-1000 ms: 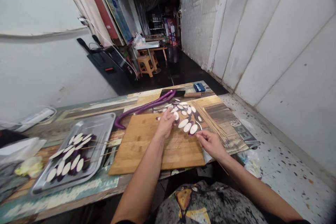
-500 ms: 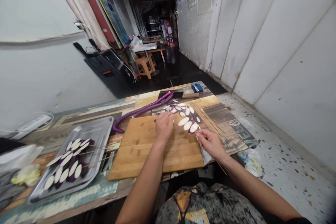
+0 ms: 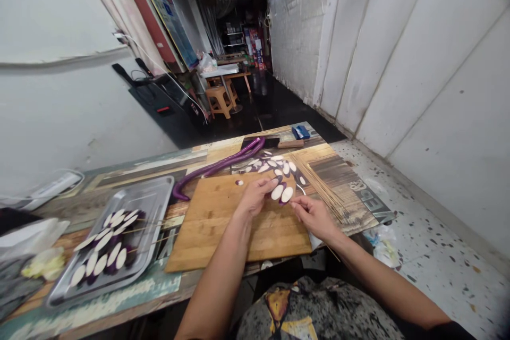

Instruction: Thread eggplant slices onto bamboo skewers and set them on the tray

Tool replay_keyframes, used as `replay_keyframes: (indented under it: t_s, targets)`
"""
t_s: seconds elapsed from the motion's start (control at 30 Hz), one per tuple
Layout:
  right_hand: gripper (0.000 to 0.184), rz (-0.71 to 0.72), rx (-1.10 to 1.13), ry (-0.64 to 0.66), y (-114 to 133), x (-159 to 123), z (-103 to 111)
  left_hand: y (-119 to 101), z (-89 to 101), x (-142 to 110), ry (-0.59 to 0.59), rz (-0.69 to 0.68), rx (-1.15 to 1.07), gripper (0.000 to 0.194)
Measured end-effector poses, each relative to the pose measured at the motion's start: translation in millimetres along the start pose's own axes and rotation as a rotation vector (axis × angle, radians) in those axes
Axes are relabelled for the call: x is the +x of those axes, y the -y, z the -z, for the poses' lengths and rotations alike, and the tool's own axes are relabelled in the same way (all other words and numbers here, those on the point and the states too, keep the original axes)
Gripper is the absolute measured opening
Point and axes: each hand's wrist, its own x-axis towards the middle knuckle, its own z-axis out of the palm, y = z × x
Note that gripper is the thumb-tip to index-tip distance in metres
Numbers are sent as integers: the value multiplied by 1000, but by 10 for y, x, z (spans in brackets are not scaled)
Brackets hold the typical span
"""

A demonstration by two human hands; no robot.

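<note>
My right hand (image 3: 314,218) pinches a thin bamboo skewer (image 3: 333,254), whose tail end shows below the wrist. Several oval eggplant slices (image 3: 286,194), white with purple skin, sit in a row on it above the wooden cutting board (image 3: 211,223). With thumb and fingers closed, my left hand (image 3: 257,196) grips the eggplant slice at the row's far end, partly covering it. Behind the hands lies a pile of loose eggplant slices (image 3: 274,162). A small eggplant piece (image 3: 239,183) rests on the board's far edge.
Left of the board, a metal tray (image 3: 161,191) holds skewered eggplant slices. Long whole eggplants (image 3: 219,162) lie behind the board, near a wooden-handled knife (image 3: 290,144) and a blue box (image 3: 300,132). Loose bamboo skewers (image 3: 322,186) are spread at the right.
My left hand has moved from the board's far edge, right and nearer, onto the end slice. The skewered slices and my right hand have shifted slightly left. A small eggplant piece is now uncovered.
</note>
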Motion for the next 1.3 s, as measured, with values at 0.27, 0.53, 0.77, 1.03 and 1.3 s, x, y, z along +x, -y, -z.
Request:
replay_keyframes:
  t_s: [0.27,0.53,0.77,1.03,1.3]
  targets:
    - [27,14,-28,45,-117,-118,71,-188,253,108,-348,-62,-270,19]
    - [27,-32,34,-16,-80,-195,85,-154,176,88,-287,-137,-232,38]
    - [28,-11,33,5,-9,-231,36,-139,199,42,-163,-115,-143,38]
    - [29,-10,12,60,8,-221,-12,-122,219,78,-258,-123,-210,32]
    - [27,1,31,24,-78,-171,-39,-149,217,66,-214,25,-297,23]
